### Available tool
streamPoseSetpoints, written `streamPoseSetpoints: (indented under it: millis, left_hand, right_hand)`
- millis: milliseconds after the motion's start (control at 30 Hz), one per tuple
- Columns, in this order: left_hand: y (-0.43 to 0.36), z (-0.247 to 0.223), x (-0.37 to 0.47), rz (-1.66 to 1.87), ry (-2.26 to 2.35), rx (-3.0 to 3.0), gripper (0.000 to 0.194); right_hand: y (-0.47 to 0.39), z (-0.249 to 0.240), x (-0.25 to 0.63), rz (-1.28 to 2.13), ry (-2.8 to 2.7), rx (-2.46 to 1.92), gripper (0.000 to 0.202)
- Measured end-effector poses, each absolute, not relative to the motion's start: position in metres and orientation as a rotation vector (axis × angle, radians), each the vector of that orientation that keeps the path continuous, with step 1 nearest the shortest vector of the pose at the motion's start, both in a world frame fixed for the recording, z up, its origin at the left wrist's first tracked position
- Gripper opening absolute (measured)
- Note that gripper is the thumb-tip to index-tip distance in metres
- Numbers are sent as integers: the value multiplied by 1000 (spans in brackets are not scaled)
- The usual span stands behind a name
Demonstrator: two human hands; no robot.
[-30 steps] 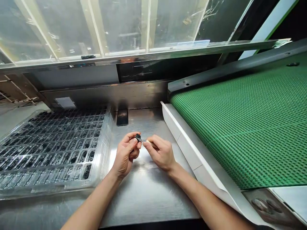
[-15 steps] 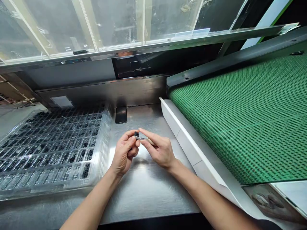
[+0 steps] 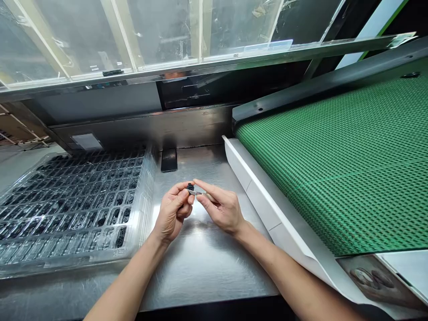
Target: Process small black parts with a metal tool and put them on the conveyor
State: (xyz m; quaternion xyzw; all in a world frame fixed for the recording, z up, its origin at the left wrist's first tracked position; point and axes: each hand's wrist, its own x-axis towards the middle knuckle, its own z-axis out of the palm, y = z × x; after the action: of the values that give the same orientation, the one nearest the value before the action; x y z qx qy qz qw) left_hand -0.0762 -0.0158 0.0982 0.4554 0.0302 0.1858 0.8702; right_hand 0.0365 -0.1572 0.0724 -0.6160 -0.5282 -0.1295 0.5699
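Note:
My left hand (image 3: pixel 174 211) pinches a small round black plastic part (image 3: pixel 190 187) between thumb and fingertips, above the metal table. In my right hand (image 3: pixel 222 208) is a small knife (image 3: pixel 195 192), gripped between thumb and fingers. Its silver blade lies against or just in front of the black part; whether it touches cannot be made out. The right index finger reaches to the part's upper edge. Most of the knife's handle is hidden by my right hand.
Left of my hands lies a stack of clear plastic trays (image 3: pixel 145 214) with black parts in several pockets. A black phone (image 3: pixel 169 160) rests on the steel table (image 3: pixel 200 276). A white guard (image 3: pixel 267 209) borders the green conveyor belt (image 3: pixel 341 165) on the right.
My hands hold nearly the same pose, with the black part and blade shifted very slightly. The mark on the green belt has moved a little to the left.

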Motion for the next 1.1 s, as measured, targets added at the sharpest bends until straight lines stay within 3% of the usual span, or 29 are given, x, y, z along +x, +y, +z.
streamPoseSetpoints:
  millis: [400,567,800,1100]
  left_hand:
    - [-13,90,-71,364,206,796,32]
    - [-13,76,-66,385,293,658,21]
    - [-19,75,-62,490,391,517,21]
    - [-24,85,-64,482,323,438,42]
  right_hand:
    - [-162,76,37,-295,-979,-1501,33]
    - [-158,72,33,-305,-1206,-1441,22]
    - [-152,57,24,-192,-1368,-1396,26]
    - [-143,37,22,-7,-1292,-1468,23]
